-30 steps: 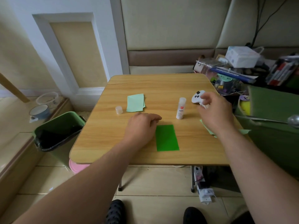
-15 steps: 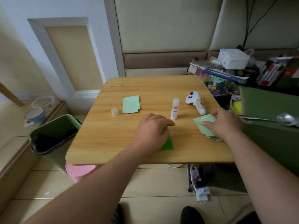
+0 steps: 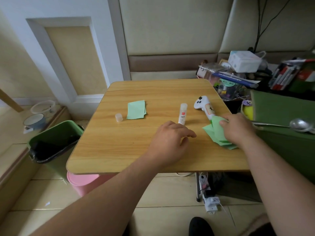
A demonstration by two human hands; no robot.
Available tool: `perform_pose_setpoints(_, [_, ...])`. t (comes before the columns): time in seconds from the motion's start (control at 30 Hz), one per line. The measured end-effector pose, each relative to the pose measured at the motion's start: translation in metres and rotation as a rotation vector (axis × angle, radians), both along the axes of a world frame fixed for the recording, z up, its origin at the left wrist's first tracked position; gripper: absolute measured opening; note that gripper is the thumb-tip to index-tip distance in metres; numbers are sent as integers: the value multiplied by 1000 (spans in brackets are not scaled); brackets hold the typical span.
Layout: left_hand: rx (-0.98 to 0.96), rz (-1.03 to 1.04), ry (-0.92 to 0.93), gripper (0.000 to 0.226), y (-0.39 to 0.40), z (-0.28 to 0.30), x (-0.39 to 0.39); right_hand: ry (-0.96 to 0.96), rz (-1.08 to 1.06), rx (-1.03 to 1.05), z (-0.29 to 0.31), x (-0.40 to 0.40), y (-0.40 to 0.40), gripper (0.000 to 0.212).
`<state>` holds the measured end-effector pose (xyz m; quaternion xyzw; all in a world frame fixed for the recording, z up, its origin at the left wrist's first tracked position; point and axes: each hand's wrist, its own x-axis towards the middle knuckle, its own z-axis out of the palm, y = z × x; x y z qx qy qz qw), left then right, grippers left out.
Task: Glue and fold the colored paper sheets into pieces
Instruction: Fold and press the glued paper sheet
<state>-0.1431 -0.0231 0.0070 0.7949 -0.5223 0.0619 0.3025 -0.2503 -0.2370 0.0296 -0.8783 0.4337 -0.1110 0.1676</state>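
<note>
**Dark green sheet gone from view as I pick at the light green stack**

My left hand [image 3: 170, 140] now covers the spot near the bench's [image 3: 110, 147] front edge where the dark green sheet lay; fingers loosely curled, and I cannot tell if it holds paper. My right hand [image 3: 237, 128] has shifted from the white controller [image 3: 203, 104] to pinch the light green sheets [image 3: 213, 132] at the right edge, likely the next sheet. The glue stick [image 3: 182, 114] stands uncapped mid-bench.

Smooth wood-grain table [image 3: 119, 150], matt paper sheets [image 3: 214, 133]
</note>
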Motion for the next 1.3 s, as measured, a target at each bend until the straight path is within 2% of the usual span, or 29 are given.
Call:
perform_pose_setpoints(0.17, [18, 0, 15, 34, 1, 5, -1, -203, 26, 76, 16, -3, 6, 51])
perform_pose_setpoints(0.3, [8, 4, 26, 38, 3, 7, 0, -272, 16, 6, 27, -2, 10, 38])
perform_pose_setpoints(0.47, [29, 2, 36, 37, 6, 6, 1, -198, 11, -35, 24, -3, 10, 32])
perform_pose_setpoints(0.53, [44, 0, 33, 37, 7, 6, 1, -156, 25, -16, 20, -4, 9, 41])
perform_pose_setpoints(0.6, [59, -2, 32, 38, 7, 6, 3, -147, 54, -2, 22, -6, 11, 61])
perform_pose_setpoints(0.67, [42, 2, 38, 44, 7, 5, 5, -213, 92, -7, 31, -7, 14, 68])
perform_pose_setpoints(0.77, [-10, 9, 47, 64, 6, 4, 4, -399, 181, 52, 45, -3, 30, 58])
perform_pose_setpoints(0.83, [-59, 4, 23, 69, 6, 2, 6, -496, 251, 147, 47, 3, 45, 58])
perform_pose_setpoints(0.87, [-93, -3, 0, 62, 5, 1, 8, -522, 271, 192, 46, 6, 51, 57])
perform_pose_setpoints(0.93, [-204, -7, -44, 33, 5, -1, 12, -567, 295, 291, 40, 12, 59, 51])
perform_pose_setpoints(1.0, [-294, 11, -49, 14, 6, 2, 14, -595, 315, 400, 32, 15, 62, 34])
perform_pose_setpoints(1.07, [-312, 37, 58, 11, 10, 8, 14, -537, 338, 478, 27, 16, 65, 21])
perform_pose_setpoints(1.23, [-313, 142, 404, 8, 23, 15, 23, -514, 407, 517, 39, 13, 75, 48])
perform_pose_setpoints(1.3, [-335, 153, 505, 6, 27, 15, 29, -525, 436, 491, 37, 13, 79, 37])
